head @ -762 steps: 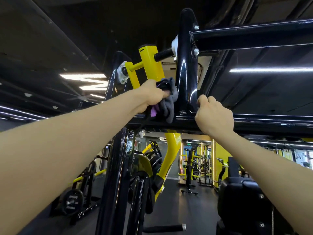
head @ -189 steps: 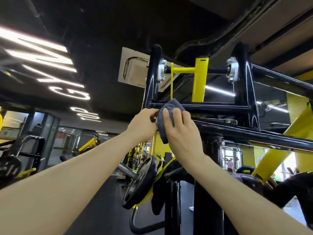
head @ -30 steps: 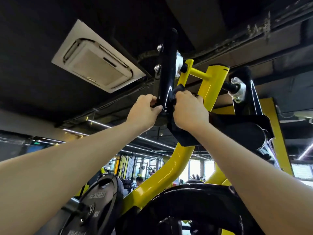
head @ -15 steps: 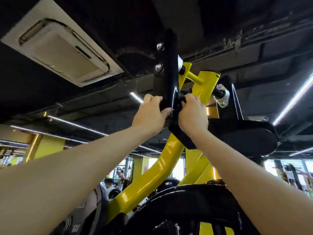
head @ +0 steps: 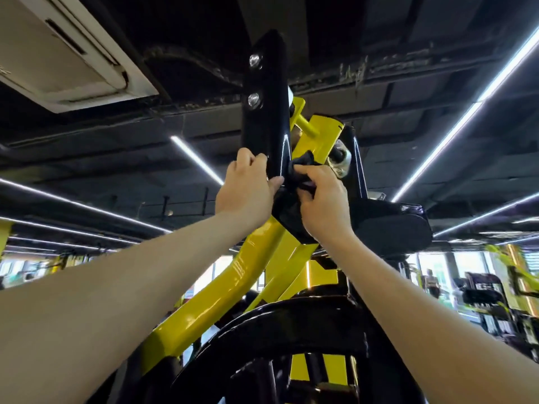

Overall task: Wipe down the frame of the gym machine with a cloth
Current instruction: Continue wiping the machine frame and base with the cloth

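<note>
I look up at the top of the gym machine. A glossy black frame post [head: 267,112] with two bolts rises overhead. My left hand [head: 248,188] grips the lower left edge of this post, fingers curled round it. My right hand [head: 322,199] holds a dark grey cloth [head: 300,167] bunched against the right side of the post, where it meets the yellow lever arm [head: 221,290]. Most of the cloth is hidden under my fingers.
A black pad [head: 390,225] juts out to the right of my right hand. A black curved guard [head: 291,319] fills the lower middle. A ceiling air unit [head: 58,45] and strip lights [head: 466,112] hang above. Other machines stand in the background.
The view has tilted further upward and closer to the post. My right hand has slid slightly down and right with the cloth; my left hand keeps its grip on the post.
</note>
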A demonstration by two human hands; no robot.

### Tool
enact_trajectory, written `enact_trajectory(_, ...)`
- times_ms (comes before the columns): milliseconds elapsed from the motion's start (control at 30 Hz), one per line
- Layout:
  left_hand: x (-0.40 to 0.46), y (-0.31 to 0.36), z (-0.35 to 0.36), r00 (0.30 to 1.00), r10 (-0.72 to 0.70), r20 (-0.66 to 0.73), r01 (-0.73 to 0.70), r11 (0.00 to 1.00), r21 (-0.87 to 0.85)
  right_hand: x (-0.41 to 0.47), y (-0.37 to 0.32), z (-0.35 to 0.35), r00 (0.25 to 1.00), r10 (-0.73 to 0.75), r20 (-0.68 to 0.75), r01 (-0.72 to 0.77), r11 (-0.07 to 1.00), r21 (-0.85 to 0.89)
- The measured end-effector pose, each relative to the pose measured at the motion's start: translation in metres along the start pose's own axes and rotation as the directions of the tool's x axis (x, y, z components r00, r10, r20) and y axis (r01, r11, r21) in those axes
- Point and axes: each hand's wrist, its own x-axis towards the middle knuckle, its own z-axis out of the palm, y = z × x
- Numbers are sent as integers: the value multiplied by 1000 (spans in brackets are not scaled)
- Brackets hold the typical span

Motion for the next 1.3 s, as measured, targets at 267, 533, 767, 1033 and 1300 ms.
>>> enact_trajectory(267, -3, 0, 1, 999, -31, 14, 31, 999, -15, -15, -4, -19, 994, 65, 93, -63, 998, -26)
enact_trajectory(533, -6, 2, -1, 999, -48, 14, 48, 999, 12, -10, -13, -20, 963, -80, 257, 202, 847, -492)
enact_trajectory(767, -7, 4, -3, 997, -71, 39, 70, 997, 27, -31, -12, -36, 893, -90, 441, 401, 607, -687)
enact_trajectory(1033, -5, 0, 0, 998, -56, 10, 55, 998, 32, -33, 4, -7, 817, -216, 535, 567, 468, -678)
enact_trajectory(1300, -4, -1, -1, 998, -59, 20, 59, 998, 5, -39, 13, -14, 826, -167, 539, 544, 488, -682)
